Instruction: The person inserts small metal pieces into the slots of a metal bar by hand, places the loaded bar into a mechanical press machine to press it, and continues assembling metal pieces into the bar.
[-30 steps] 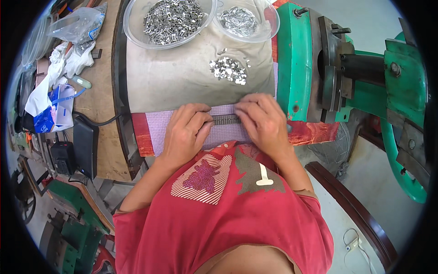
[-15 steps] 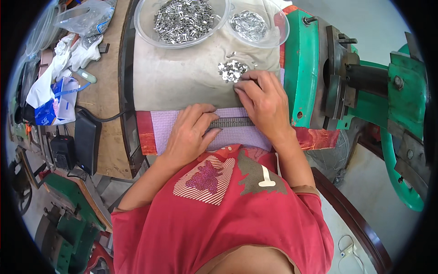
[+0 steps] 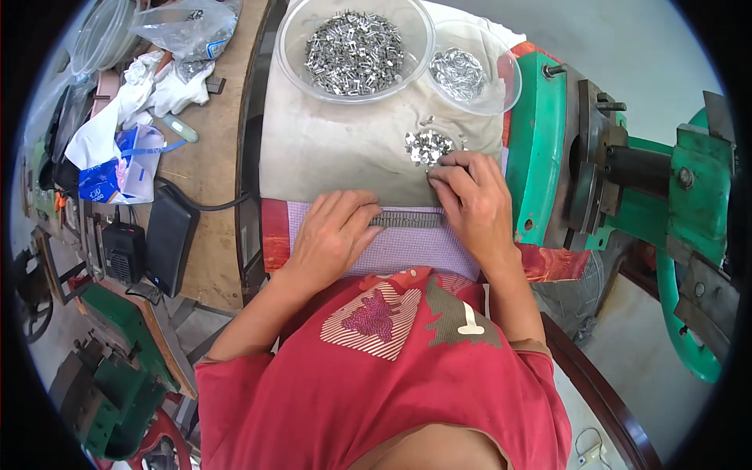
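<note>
My left hand [image 3: 338, 233] lies flat on a pale purple cloth [image 3: 407, 249], its fingers pressing the left end of a thin grey metal strip [image 3: 409, 220]. My right hand [image 3: 468, 197] reaches forward, fingertips pinching at a small heap of shiny metal pieces [image 3: 427, 146] on the beige cloth [image 3: 329, 149]. Whether a piece sits between the fingertips cannot be told. Behind the heap stand two clear bowls: a large one [image 3: 356, 48] full of grey metal clips and a smaller one [image 3: 470, 74] with shinier pieces.
A green press machine [image 3: 627, 188] stands close on the right. To the left is a wooden bench [image 3: 207, 157] with a black adapter and cable [image 3: 166, 239], plastic bags, rags and a blue-and-white pack [image 3: 117, 172]. Green metal parts [image 3: 110, 376] sit lower left.
My right hand has left the metal strip and moved forward to the heap of shiny pieces. The left hand has stayed on the strip.
</note>
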{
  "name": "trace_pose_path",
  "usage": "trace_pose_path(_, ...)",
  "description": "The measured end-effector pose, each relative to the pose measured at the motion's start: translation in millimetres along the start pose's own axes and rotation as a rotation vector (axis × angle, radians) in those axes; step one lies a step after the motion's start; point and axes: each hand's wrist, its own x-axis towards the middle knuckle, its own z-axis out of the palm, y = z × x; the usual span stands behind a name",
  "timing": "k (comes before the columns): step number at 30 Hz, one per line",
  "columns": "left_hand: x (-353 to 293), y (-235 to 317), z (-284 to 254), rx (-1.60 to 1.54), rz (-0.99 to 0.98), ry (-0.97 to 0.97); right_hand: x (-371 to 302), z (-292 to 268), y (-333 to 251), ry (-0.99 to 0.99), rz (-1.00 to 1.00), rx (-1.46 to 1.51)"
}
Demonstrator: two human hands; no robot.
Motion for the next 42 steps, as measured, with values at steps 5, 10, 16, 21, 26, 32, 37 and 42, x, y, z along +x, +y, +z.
trace_pose_path(5, 2, 1, 2, -0.013, -0.008, 0.004, -5, -12, -4, 0.012, 0.057, 0.037)
trace_pose_path(10, 6, -1, -4, -0.052, -0.015, -0.028, -5, -16, -3, 0.049, 0.095, 0.013)
trace_pose_path(16, 10, 3, -4, -0.060, -0.050, -0.045, 1, -9, -1, 0.011, 0.041, 0.002)
trace_pose_path(21, 10, 6, -2, -0.037, -0.045, -0.001, 3, 0, 1, 0.025, 0.033, -0.050)
trace_pose_path(26, 11, 9, 4, -0.047, -0.040, 0.025, -1, -10, -8, 0.007, 0.005, 0.068)
trace_pose_path(32, 15, 15, 12, -0.043, -0.038, 0.025, -21, -12, -29, -0.112, -0.003, 0.150)
trace_pose_path(37, 19, 18, 15, -0.052, -0.036, 0.008, -25, -12, -27, -0.107, 0.060, 0.102)
trace_pose_path(42, 22, 20, 17, -0.064, -0.050, 0.015, -7, -16, -11, 0.004, 0.089, 0.021)
